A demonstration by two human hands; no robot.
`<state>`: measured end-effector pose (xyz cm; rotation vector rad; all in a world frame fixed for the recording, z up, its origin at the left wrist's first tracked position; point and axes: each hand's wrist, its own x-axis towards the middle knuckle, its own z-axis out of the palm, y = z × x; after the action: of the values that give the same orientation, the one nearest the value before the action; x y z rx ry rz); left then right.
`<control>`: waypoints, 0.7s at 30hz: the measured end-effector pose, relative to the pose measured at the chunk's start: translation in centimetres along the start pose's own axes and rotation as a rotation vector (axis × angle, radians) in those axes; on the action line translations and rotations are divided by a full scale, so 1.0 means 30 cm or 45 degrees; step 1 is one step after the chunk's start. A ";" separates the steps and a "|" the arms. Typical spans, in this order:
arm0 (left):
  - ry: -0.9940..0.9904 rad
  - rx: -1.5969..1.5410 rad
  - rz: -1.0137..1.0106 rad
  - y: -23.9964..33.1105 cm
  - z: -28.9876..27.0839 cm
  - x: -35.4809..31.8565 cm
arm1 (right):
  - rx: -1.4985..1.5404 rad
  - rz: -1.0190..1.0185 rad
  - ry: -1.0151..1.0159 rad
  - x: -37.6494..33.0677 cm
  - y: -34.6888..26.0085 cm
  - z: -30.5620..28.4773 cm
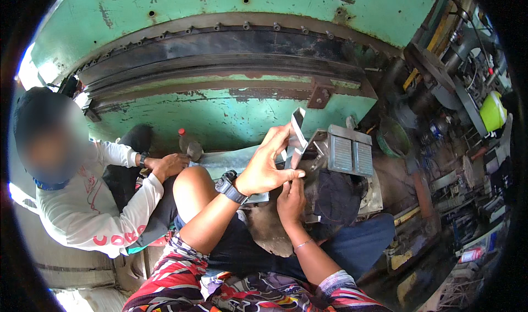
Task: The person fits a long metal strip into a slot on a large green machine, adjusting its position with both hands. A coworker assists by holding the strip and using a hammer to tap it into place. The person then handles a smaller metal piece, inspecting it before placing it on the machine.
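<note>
A shiny bent strip of sheet metal (297, 140) stands upright in front of me. My left hand (268, 160), with a black watch on its wrist, grips the strip from the left, the thumb pointing right across its lower part. Just below, my right hand (291, 202) is closed at the strip's lower end; its fingertips are partly hidden. To the right of the strip stand grey ribbed metal plates (350, 153). Dark cloth (336, 196) lies beneath them, close to my right hand.
A large green machine (220, 114) with a long dark bed spans the far side. At left, a co-worker in a white shirt (104, 202) sits with hands by a flat metal sheet (223, 160). A red-capped bottle (183, 138) stands behind. Cluttered tools and a yellow-green container (493, 111) fill the right.
</note>
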<state>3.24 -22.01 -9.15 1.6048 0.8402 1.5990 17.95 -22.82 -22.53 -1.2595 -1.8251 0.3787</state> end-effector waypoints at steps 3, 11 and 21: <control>0.002 -0.003 -0.071 -0.088 0.026 -0.036 | 0.005 0.111 -0.016 -0.032 0.050 0.026; -0.006 0.111 -0.248 -0.238 0.028 -0.086 | -0.040 0.001 -0.549 -0.188 0.080 0.112; -0.007 0.137 -0.319 -0.303 0.075 -0.149 | -0.087 -0.240 -0.571 -0.152 0.188 0.383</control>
<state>5.71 -21.00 -19.19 1.5086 1.0948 1.3922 12.88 -21.83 -35.10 -1.0941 -2.3326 0.5282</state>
